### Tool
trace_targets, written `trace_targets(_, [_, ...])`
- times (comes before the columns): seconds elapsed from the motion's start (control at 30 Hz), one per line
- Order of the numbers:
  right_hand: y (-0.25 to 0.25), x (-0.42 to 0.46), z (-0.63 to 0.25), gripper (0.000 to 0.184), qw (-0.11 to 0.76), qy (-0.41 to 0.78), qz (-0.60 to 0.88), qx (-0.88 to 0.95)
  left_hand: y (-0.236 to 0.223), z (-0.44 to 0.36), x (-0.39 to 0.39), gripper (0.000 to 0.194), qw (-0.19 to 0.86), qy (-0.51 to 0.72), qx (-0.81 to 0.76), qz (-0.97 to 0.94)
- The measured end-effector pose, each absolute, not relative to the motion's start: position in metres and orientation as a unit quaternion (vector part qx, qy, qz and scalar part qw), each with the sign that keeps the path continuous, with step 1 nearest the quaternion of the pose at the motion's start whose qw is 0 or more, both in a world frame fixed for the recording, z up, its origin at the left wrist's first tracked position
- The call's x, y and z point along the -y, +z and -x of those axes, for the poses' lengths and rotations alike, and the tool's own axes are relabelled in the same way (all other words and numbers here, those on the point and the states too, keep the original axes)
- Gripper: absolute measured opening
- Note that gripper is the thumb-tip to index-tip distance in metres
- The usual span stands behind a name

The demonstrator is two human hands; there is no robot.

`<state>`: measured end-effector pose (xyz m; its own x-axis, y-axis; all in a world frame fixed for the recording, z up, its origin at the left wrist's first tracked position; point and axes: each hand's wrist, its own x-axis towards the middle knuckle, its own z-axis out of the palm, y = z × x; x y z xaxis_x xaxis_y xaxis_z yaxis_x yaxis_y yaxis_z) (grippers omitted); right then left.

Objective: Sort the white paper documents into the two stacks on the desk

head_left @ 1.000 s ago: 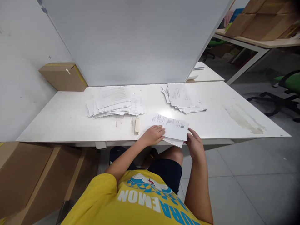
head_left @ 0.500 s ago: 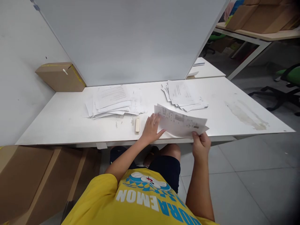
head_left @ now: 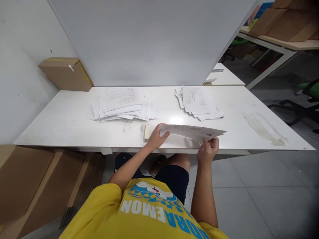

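Note:
Printed paper sheets (head_left: 188, 133) are held tilted up and bowed above the front edge of the table. My left hand (head_left: 157, 136) grips their left end, thumb on the near side and fingers behind. At the right end, my right hand (head_left: 208, 149) pinches the sheets between thumb and fingers. How many sheets there are I cannot tell. Just left of my left hand lies a small cream-coloured stapler (head_left: 146, 132). Beyond the hands are two loose paper stacks, a left stack (head_left: 122, 104) and a right stack (head_left: 199, 103), both with uneven edges.
A closed cardboard box (head_left: 66, 74) stands at the table's back left corner. A tall white panel (head_left: 149, 43) rises along the back. Large cardboard boxes (head_left: 27, 179) are on the floor at lower left. A greyish stain (head_left: 266, 127) marks the white table's right side.
My left hand has closed on the left end of the sheets. The sheets have come lower and stand more edge-on, and my right hand has shifted slightly left. The view has tilted a little.

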<state>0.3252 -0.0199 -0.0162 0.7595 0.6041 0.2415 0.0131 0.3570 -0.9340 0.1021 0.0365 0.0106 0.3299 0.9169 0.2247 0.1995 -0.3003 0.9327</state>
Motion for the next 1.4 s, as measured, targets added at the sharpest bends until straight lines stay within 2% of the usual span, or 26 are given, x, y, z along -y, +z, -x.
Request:
trace_targets(0.2, [-0.027,0.015,-0.329,0.04,0.7,0.237,0.594,0.319,0.008,-0.104,-0.038,0.032,0.454,0.417,-0.404,-0.676])
trace_targets(0.3, [-0.023,0.012,-0.329,0.039,0.708,0.233,0.585,0.32,0.007,-0.105,-0.039,0.031,0.45,0.429,-0.403,-0.671])
trace_targets(0.4, [-0.016,0.014,-0.327,0.031,0.716,0.209,0.592,0.305,0.005,-0.104,-0.04,0.027,0.434,0.445,-0.409,-0.668])
trace_targets(0.5, [-0.01,0.017,-0.327,0.025,0.728,0.164,0.598,0.292,0.002,-0.104,-0.038,0.031,0.418,0.46,-0.405,-0.671])
trace_targets(0.63, [-0.012,0.021,-0.33,0.027,0.731,0.14,0.603,0.289,0.004,-0.103,-0.034,0.036,0.412,0.462,-0.392,-0.68])
trace_targets(0.97, [-0.018,0.031,-0.343,0.031,0.661,0.253,0.613,0.353,0.017,-0.1,-0.022,0.03,0.457,0.459,-0.398,-0.649])
trace_targets(1.07, [-0.011,0.058,-0.355,0.034,0.578,0.371,0.627,0.368,0.019,-0.087,0.013,0.03,0.474,0.455,-0.42,-0.626])
trace_targets(1.17, [-0.007,0.092,-0.355,0.038,0.452,0.516,0.622,0.377,0.014,-0.062,0.058,0.043,0.535,0.461,-0.418,-0.572])
trace_targets(1.23, [-0.009,0.11,-0.344,0.041,0.41,0.576,0.608,0.362,0.009,-0.044,0.08,0.057,0.569,0.448,-0.438,-0.533])
trace_targets(1.3, [-0.015,0.12,-0.328,0.041,0.398,0.611,0.596,0.337,0.004,-0.029,0.092,0.068,0.584,0.431,-0.472,-0.5])
trace_targets(1.4, [-0.024,0.123,-0.307,0.043,0.429,0.621,0.587,0.293,0.001,-0.017,0.089,0.076,0.58,0.414,-0.517,-0.474])
